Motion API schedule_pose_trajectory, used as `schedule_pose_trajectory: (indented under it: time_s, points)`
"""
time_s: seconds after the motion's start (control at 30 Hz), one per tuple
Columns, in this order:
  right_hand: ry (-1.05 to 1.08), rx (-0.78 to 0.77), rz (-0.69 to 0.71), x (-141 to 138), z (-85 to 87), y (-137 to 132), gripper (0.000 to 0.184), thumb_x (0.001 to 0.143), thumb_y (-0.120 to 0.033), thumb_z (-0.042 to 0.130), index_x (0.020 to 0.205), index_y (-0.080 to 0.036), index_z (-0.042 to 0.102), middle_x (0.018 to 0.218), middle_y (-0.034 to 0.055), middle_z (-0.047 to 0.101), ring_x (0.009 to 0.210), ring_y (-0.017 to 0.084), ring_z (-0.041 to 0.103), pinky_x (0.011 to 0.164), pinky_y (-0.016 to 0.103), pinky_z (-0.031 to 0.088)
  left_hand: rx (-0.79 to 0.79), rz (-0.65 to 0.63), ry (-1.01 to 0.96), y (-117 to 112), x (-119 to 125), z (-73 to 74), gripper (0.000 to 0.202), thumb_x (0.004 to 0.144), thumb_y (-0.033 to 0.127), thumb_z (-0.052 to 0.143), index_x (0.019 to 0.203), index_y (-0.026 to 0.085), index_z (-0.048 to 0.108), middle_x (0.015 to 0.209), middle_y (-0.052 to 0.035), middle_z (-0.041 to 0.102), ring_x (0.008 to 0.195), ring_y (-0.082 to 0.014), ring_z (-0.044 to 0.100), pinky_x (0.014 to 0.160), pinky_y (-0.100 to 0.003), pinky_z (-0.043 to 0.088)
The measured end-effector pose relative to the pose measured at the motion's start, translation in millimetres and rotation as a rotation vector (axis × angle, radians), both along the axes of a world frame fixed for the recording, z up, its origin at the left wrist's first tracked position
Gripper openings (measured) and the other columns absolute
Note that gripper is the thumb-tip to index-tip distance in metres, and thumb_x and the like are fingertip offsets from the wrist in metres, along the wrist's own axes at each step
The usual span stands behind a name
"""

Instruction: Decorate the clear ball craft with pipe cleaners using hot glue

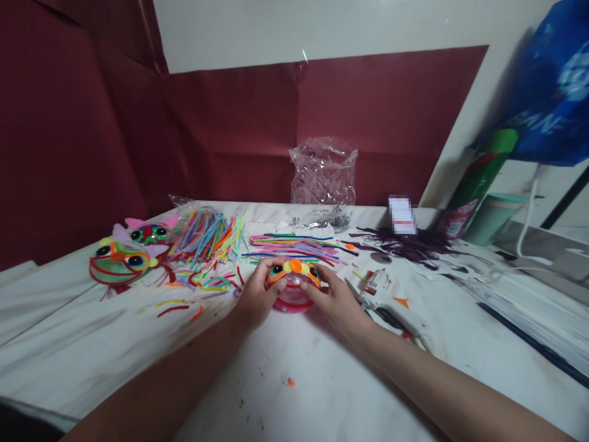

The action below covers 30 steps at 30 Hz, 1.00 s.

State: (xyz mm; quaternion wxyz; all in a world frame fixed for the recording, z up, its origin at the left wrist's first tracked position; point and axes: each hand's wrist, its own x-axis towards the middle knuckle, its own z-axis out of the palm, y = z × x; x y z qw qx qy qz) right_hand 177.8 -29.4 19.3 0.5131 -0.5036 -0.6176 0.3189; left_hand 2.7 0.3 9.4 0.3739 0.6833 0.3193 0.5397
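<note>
A small lion-like craft head (296,294) is held between both hands at the middle of the table. It has a clear, pink-edged body, dark round eyes, and an orange and yellow trim across the top. My left hand (260,290) wraps its left side, the thumb on the front. Its right side is in my right hand (332,294), the thumb likewise pressed on the front. The underside and back of the head are hidden. To the left sit two similar finished-looking heads, a green one (115,273) and a red one with pink ears (151,232).
Pipe cleaners in a bag (202,233) and loose pipe cleaners (289,245) lie behind my hands. A glue gun (391,301) and scissors (359,294) rest at the right. Purple strands (409,245), a phone (402,215) and a green cup (492,218) stand farther back.
</note>
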Motion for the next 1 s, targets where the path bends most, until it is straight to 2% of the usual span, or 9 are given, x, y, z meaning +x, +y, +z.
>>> schedule_pose_trajectory:
  time_s: [0.37, 0.63, 0.83, 1.0]
  points:
    - [0.025, 0.036, 0.003, 0.5, -4.3, 2.4, 0.052, 0.074, -0.041, 0.064, 0.119, -0.016, 0.057, 0.115, 0.0123, 0.067, 0.096, 0.027, 0.066, 0.082, 0.039, 0.053, 0.022, 0.017, 0.014, 1.0, -0.5, 0.3, 0.030, 0.081, 0.029, 0.059, 0.109, 0.021, 0.053, 0.117, -0.0085, 0.058, 0.116, -0.0236, 0.052, 0.101, -0.038, 0.040]
    - [0.004, 0.016, 0.011, -0.5, -3.0, 2.0, 0.057, 0.074, -0.041, 0.062, 0.121, -0.011, 0.055, 0.118, 0.0157, 0.064, 0.097, 0.027, 0.065, 0.084, 0.040, 0.052, -0.032, -0.025, -0.010, -1.6, 0.3, 1.0, 0.031, 0.084, 0.036, 0.055, 0.111, 0.020, 0.052, 0.119, -0.0089, 0.058, 0.113, -0.0229, 0.054, 0.096, -0.035, 0.043]
    - [0.022, 0.013, 0.024, 0.6, -5.0, 0.9, 0.058, 0.075, -0.042, 0.064, 0.127, -0.016, 0.053, 0.122, 0.0130, 0.063, 0.093, 0.026, 0.065, 0.082, 0.040, 0.053, 0.013, 0.141, 0.054, -4.8, 7.0, 2.0, 0.038, 0.071, 0.025, 0.067, 0.105, 0.021, 0.050, 0.116, -0.0077, 0.058, 0.110, -0.0231, 0.055, 0.096, -0.036, 0.042]
    - [0.111, -0.034, 0.078, 8.2, 0.0, 1.4, 0.051, 0.085, -0.056, 0.049, 0.117, -0.020, 0.063, 0.125, 0.0098, 0.062, 0.117, 0.027, 0.054, 0.098, 0.043, 0.043, -0.002, 0.141, 0.087, -4.1, 4.6, 3.3, 0.039, 0.072, 0.025, 0.067, 0.107, 0.021, 0.050, 0.115, -0.0078, 0.058, 0.109, -0.0232, 0.056, 0.095, -0.037, 0.042]
